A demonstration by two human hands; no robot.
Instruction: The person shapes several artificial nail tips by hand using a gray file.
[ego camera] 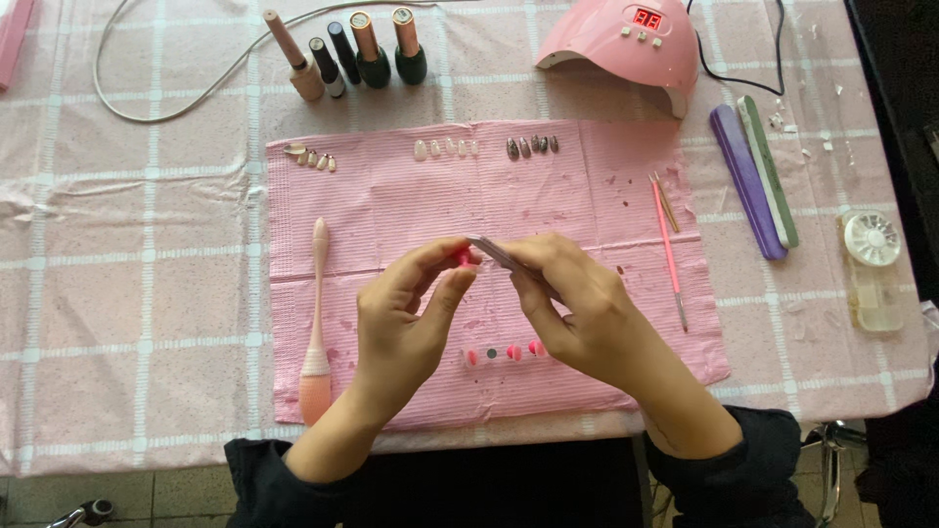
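I am pinching a pink press-on nail (462,256) in my left hand (406,318), steadying it; at three o'clock my right hand (577,313) is gripping a nail file (501,254), angling it onto the tip.

A nail-art work table: pink curing lamp (626,44), polish bottles (357,54), nail files (755,176) and rows of false nails (445,149).

My 2 hands meet in front of me, left hand (396,318) pinching, right hand (577,313) curled, fingertips nearly touching.
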